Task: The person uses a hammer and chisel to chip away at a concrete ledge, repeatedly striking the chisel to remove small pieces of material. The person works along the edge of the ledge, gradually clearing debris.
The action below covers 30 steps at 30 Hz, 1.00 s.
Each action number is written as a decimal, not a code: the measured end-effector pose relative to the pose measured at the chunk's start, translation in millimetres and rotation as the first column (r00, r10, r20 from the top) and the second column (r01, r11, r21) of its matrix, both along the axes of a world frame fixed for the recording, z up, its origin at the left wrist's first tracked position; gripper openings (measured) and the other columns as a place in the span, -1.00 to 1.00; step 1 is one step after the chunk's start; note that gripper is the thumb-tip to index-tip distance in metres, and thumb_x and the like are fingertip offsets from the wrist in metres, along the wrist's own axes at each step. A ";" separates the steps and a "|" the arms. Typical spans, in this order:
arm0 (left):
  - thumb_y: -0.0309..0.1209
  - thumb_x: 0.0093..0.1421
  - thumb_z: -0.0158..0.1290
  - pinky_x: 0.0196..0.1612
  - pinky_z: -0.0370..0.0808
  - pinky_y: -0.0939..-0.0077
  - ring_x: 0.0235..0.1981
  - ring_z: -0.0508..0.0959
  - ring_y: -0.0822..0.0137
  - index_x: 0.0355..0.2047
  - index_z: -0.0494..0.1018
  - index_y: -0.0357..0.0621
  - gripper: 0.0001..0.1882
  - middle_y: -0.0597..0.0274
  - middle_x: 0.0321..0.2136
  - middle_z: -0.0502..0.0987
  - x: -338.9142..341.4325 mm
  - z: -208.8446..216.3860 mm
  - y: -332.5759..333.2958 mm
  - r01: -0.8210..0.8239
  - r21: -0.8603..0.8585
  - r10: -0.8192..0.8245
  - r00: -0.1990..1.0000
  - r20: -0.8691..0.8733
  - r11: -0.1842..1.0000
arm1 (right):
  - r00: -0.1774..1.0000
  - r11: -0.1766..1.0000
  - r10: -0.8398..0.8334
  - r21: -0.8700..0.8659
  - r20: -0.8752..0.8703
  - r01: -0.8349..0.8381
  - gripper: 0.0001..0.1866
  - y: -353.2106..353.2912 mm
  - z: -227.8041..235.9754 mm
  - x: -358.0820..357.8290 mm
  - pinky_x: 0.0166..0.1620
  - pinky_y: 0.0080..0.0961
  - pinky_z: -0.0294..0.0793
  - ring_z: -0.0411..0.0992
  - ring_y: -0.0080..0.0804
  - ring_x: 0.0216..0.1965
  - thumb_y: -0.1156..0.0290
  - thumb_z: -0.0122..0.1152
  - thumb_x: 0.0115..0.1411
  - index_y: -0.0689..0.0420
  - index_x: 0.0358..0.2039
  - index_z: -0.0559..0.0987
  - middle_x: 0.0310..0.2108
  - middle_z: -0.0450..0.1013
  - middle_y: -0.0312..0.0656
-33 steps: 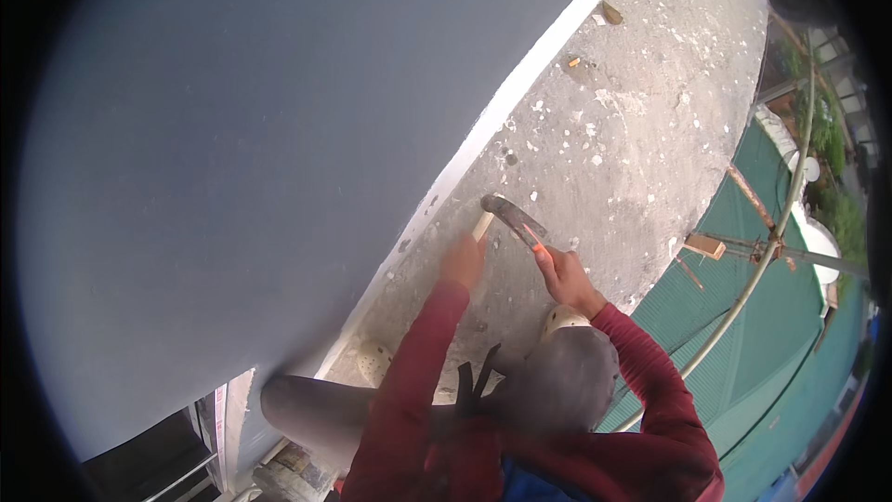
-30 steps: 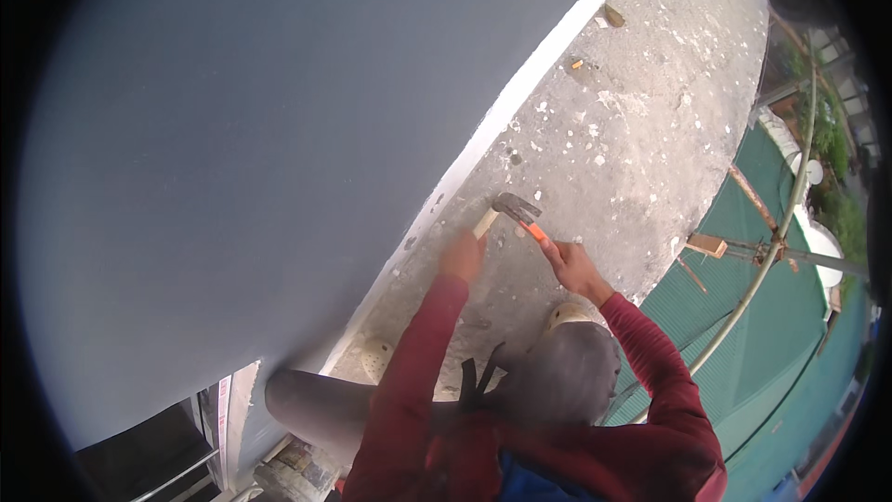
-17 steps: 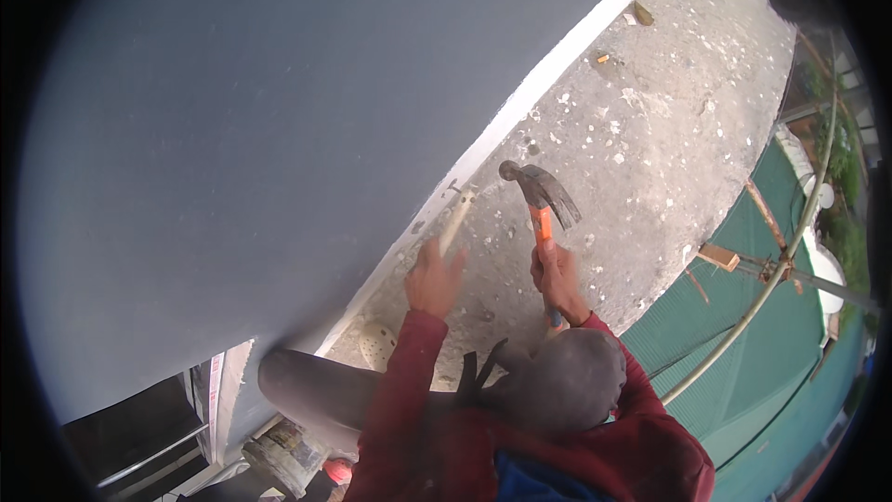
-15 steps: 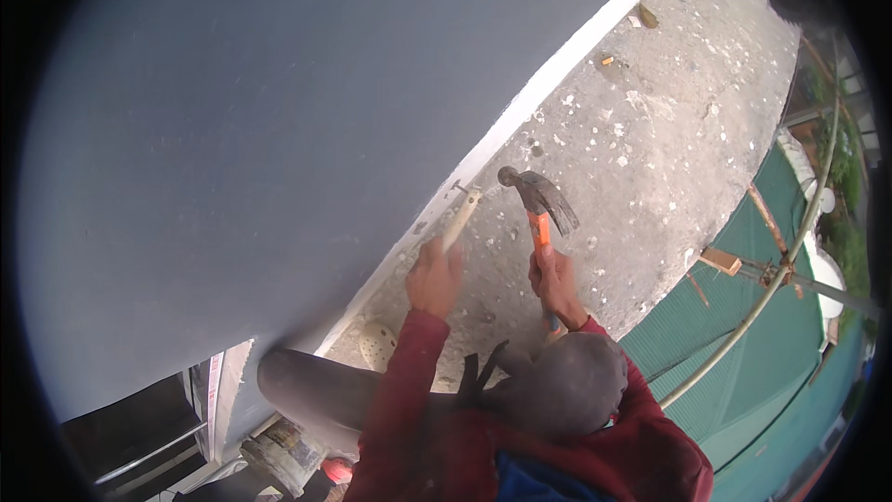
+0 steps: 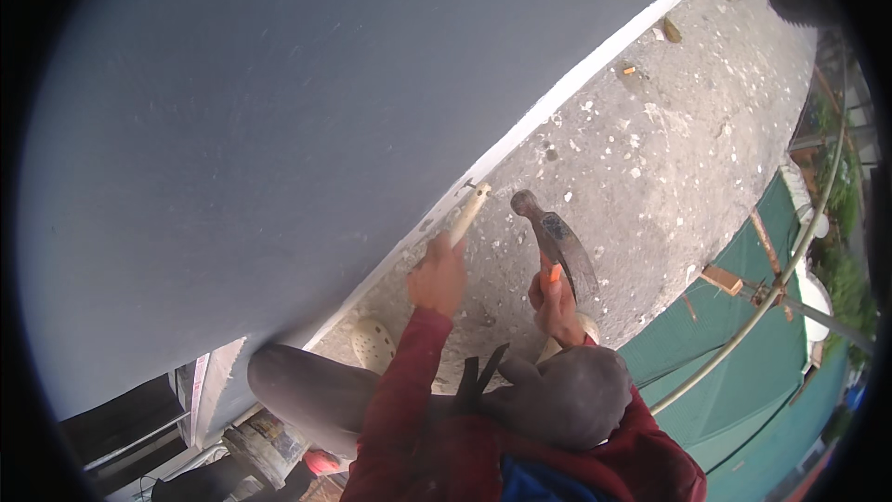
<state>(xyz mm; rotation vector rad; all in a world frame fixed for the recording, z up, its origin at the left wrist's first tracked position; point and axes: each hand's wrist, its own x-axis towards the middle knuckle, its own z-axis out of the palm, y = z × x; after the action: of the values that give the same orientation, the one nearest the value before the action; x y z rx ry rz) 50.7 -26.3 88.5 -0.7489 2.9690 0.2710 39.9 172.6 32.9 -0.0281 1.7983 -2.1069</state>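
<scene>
My left hand (image 5: 437,274) grips a pale chisel-like rod (image 5: 465,214). Its tip rests against the white strip (image 5: 557,98) along the foot of the grey wall (image 5: 279,130). My right hand (image 5: 555,302) holds a claw hammer (image 5: 556,237) by its orange handle. The dark metal head stands just right of the rod's end, a short gap away. Both sleeves are dark red.
Rough concrete ground (image 5: 669,158) speckled with white debris runs along the wall. Green sheeting (image 5: 743,363) and a curved metal pole (image 5: 799,242) lie to the right, with wood scraps (image 5: 723,279) nearby. A white perforated stool (image 5: 373,344) and a dark pipe (image 5: 307,390) sit by the wall base.
A second ago the hammer head was down on the rod's end; it then swung up and back. Now it hangs beside the rod again. My left hand kept the rod against the wall.
</scene>
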 end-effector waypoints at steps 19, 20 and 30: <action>-0.16 0.36 -0.02 -0.33 0.53 -0.04 -0.38 0.64 -0.10 -0.01 0.37 -0.10 -0.67 -0.02 -0.23 0.62 -0.2 -0.8 -1.1 0.001 -0.009 0.000 0.999 0.049 1.000 | 0.982 0.994 0.103 -0.047 0.161 -0.096 -0.27 -12.1 -27.9 -8.8 -0.62 -0.55 0.13 0.15 -0.63 -0.69 -0.27 -0.31 0.40 0.14 -0.59 0.37 -0.73 0.19 -0.40; -0.16 0.36 -0.02 -0.33 0.53 -0.04 -0.38 0.64 -0.10 -0.01 0.37 -0.10 -0.67 -0.02 -0.23 0.62 -0.8 -1.0 -1.7 0.005 -0.011 -0.005 1.000 0.021 1.000 | 0.998 0.993 0.053 -0.107 0.043 -0.048 -0.26 -13.2 -29.1 -6.2 -0.65 -0.58 0.11 0.14 -0.64 -0.73 -0.33 -0.31 0.36 0.12 -0.58 0.37 -0.74 0.19 -0.41; -0.11 0.38 -0.09 -0.32 0.53 -0.03 -0.35 0.63 -0.07 0.05 0.37 -0.04 -0.63 0.07 -0.21 0.58 0.8 -5.1 -5.4 0.039 -0.074 -0.035 0.998 0.054 0.997 | 0.996 0.979 -0.033 -0.198 0.084 0.049 -0.28 -29.3 -38.9 10.1 -0.66 -0.54 0.10 0.14 -0.62 -0.74 -0.31 -0.30 0.38 0.09 -0.63 0.31 -0.74 0.19 -0.41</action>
<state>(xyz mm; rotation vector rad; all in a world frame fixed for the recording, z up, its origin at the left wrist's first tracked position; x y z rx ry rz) 51.5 -31.7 83.3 -0.6969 2.9544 0.1364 50.0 143.3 -6.0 0.0413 1.5491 -2.2768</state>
